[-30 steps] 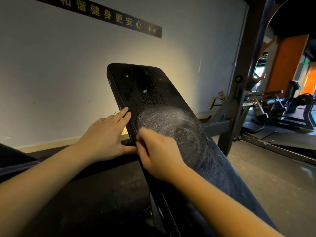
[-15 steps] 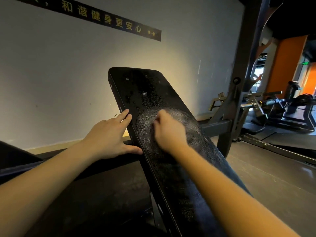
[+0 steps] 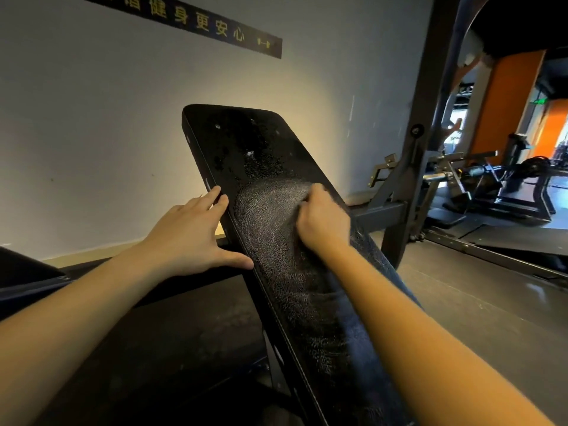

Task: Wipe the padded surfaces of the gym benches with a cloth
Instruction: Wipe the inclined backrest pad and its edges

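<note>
Noted black bench pad (image 3: 307,302) inclined, top end toward the wall (image 3: 92,118). Found left hand (image 3: 190,235) open: fingers straight along the pad's left edge, thumb spread wide and touching the pad face lower down. Found right hand (image 3: 322,219) knuckles-up on the pad's middle, fingers curled under, pressing on the surface. Cannot tell whether a cloth lies beneath it. Logged pale grey smeared patch (image 3: 270,216) on the pad, just left of the right hand and touching it. Logged speckled droplets (image 3: 233,149) higher up, near the pad's top. Saw dark rack upright (image 3: 427,96) right of the pad.
</note>
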The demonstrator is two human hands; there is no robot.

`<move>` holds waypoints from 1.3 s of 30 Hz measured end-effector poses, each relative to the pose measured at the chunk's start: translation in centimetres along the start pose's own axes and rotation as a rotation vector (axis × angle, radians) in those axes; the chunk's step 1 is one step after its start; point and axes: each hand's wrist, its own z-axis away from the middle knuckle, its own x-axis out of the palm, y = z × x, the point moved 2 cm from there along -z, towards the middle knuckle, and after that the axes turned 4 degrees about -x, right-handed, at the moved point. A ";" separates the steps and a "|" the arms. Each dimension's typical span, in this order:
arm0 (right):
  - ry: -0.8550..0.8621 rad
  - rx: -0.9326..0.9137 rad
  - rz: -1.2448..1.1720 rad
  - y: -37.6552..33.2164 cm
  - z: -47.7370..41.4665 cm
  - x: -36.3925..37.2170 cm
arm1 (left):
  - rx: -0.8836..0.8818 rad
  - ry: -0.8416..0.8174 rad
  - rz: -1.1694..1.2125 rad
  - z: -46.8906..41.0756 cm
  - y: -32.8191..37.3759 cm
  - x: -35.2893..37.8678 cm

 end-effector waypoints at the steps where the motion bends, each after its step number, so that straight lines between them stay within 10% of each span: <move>1: -0.013 -0.085 -0.042 -2.3 1.1 0.4 | -0.003 0.003 0.008 0.1 0.0 0.0; 5: -0.013 -0.513 -0.102 -3.7 10.1 -1.1 | 0.000 0.007 0.049 0.3 -0.1 0.3; 11: 0.012 -0.021 0.170 9.1 5.7 -2.2 | 0.012 0.001 0.080 0.3 -0.1 0.7; 15: -0.012 0.065 0.106 5.1 -1.0 -0.9 | 0.013 0.004 0.031 0.3 0.0 0.0; 22: -0.101 -0.579 -0.150 -1.3 10.1 -1.4 | -0.029 -0.021 0.014 0.5 0.5 -0.5; 31: -0.036 0.185 0.254 11.9 -2.1 -1.2 | -0.020 -0.041 0.037 0.6 0.9 -0.6; 39: -0.002 -0.212 -0.022 0.6 1.0 -0.3 | -0.043 -0.023 0.055 1.0 1.0 -0.9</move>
